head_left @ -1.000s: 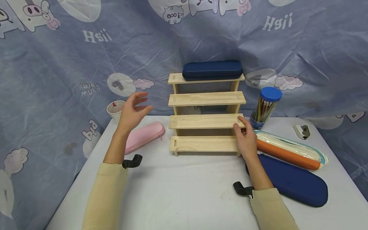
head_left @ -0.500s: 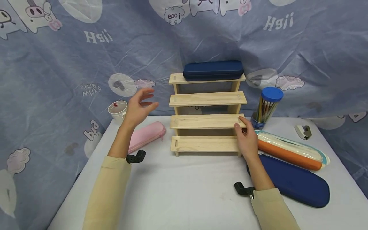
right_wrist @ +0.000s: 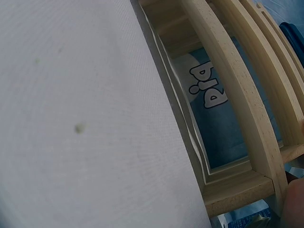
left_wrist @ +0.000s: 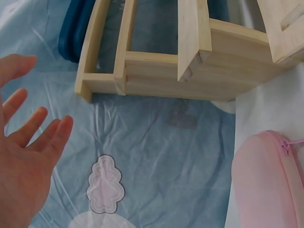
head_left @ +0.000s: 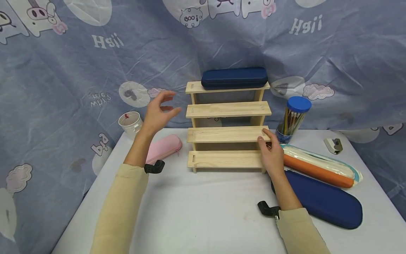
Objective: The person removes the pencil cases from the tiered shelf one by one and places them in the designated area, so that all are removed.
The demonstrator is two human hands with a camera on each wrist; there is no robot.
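Observation:
A four-tier stepped wooden display shelf (head_left: 228,134) stands on the white table. My right hand (head_left: 273,154) grips the right end of its lower tiers, thumb and index finger on the third board from the top. In the right wrist view only a bit of that hand (right_wrist: 293,204) shows at the edge. On the top tier lies a dark blue glasses-style case (head_left: 234,78). My left hand (head_left: 159,113) hovers in the air left of the shelf, fingers spread and slightly bent, holding nothing. Below it lies a pink zippered pencil case (head_left: 164,147), partly behind the left forearm.
A white cup (head_left: 129,121) stands at the back left. To the right are a blue-lidded jar of thin sticks or brushes (head_left: 293,118), a clear and orange pouch (head_left: 318,167), a flat navy case (head_left: 326,201) and a small white-and-grey gadget (head_left: 333,145). Patterned cloth (head_left: 152,53) hangs behind.
My left hand has moved right and slightly up, nearer to the shelf's left side. The right hand stays on the shelf, which has not moved.

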